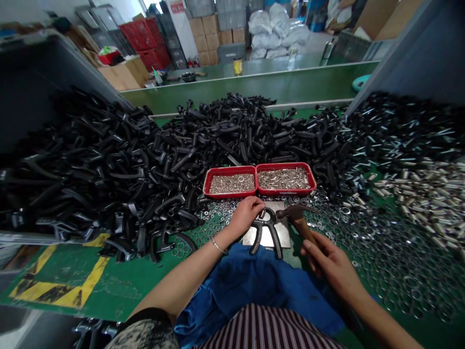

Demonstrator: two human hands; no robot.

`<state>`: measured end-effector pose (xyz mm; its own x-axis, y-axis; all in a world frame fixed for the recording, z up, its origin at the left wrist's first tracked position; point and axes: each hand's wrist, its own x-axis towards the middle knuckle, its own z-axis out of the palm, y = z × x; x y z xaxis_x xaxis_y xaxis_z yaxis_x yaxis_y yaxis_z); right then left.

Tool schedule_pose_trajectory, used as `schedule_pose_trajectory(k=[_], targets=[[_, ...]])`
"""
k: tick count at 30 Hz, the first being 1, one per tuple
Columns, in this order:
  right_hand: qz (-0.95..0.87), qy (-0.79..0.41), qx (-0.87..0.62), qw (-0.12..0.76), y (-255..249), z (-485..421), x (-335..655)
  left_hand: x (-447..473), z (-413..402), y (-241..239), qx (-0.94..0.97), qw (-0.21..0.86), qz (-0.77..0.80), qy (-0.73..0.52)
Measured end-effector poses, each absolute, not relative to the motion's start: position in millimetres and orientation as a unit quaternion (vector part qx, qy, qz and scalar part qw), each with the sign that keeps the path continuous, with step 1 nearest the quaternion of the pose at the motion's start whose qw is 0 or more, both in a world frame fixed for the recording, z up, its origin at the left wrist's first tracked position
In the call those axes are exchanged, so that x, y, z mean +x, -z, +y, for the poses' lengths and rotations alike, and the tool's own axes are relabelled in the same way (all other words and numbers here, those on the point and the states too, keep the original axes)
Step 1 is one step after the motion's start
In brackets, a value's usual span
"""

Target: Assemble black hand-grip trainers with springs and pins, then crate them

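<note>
1. Part: the black V-shaped part (275, 237), with a rounded top and slim legs, lies on the flat metal plate (286, 240), legs toward the blue cloth (247, 278).
2. Left hand (249, 213): fingertips drawn together at the top of the part; whether they grip it cannot be told.
3. Right hand (325, 254): fingers wrapped around the wooden handle of the hammer (302, 228), apart from the left hand.
4. Hammer: dark metal head just beside the top of the part; contact cannot be confirmed.
5. Left tray (207, 183) and right tray (314, 182): red, rectangular, filled with small shiny metal pieces.
6. Bench (127, 286): green; bears heaped black pieces (236, 133), thin rings (395, 278) and smooth metal cylinders (436, 198).
</note>
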<state>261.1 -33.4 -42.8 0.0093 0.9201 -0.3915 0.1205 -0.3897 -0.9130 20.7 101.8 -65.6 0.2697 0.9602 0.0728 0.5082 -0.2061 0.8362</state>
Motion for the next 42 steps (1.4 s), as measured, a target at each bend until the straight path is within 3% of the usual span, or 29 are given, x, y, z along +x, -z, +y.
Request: schedule_pose_trajectory(k=[16,25,28,32,35,38,42], targets=[[-0.433,-0.561,-0.609,0.356,44,-31,256,21,99,74,0.728,0.334,0.509,-0.316],[-0.450,-0.536,-0.633,0.332,35,-28,263,22,93,69,0.867,0.135,0.447,-0.174],[-0.505,-0.494,-0.647,0.286,32,-18,275,20,96,71,0.894,0.110,0.407,-0.151],[-0.657,-0.389,-0.604,0.229,8,1,284,16,86,66,0.854,0.163,0.441,-0.224],[-0.736,-0.302,-0.549,0.255,-12,12,278,11,64,60,0.841,0.143,0.457,-0.250],[-0.770,-0.223,-0.532,0.273,-17,23,267,9,40,60,0.886,0.100,0.407,-0.199],[-0.819,-0.221,-0.506,0.156,-5,35,258,9,29,66,0.906,0.077,0.383,-0.165]])
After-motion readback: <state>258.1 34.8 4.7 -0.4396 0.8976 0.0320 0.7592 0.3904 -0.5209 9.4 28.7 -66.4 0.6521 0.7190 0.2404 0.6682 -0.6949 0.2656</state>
